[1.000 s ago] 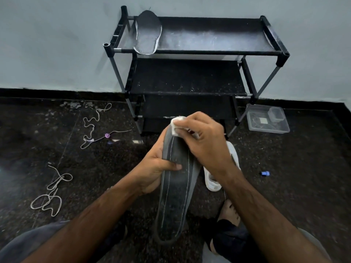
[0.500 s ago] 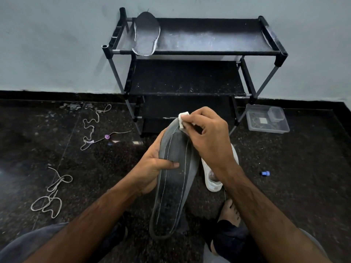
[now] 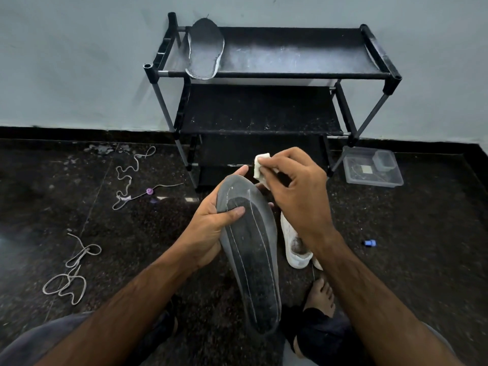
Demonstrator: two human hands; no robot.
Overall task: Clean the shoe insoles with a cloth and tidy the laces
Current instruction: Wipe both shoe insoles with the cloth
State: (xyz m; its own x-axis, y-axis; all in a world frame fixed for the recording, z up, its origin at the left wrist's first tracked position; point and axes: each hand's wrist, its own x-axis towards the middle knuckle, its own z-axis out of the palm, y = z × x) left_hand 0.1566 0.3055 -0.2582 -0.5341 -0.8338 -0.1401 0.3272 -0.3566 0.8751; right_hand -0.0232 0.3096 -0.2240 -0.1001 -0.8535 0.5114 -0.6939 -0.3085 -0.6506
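Observation:
A long dark grey insole (image 3: 252,262) with pale stitch lines stands tilted in front of me. My left hand (image 3: 211,228) grips it near the toe end, thumb across the face. My right hand (image 3: 298,196) pinches a small white cloth (image 3: 260,166) just above and right of the insole's tip. A second grey insole (image 3: 204,50) lies on the top shelf of the black shoe rack (image 3: 264,75). A white shoe (image 3: 294,245) lies on the floor behind my right wrist. Two loose laces lie on the dark floor: one at far left (image 3: 71,276), another further back (image 3: 129,178).
A clear plastic box (image 3: 372,169) sits on the floor right of the rack. A small blue object (image 3: 369,243) lies at right, and a purple bead (image 3: 149,191) by the far lace. My bare foot (image 3: 319,294) rests below the shoe. A grey wall stands behind.
My right hand has moved the cloth up past the insole's toe end and off its face. The insole now leans more to the left at its top.

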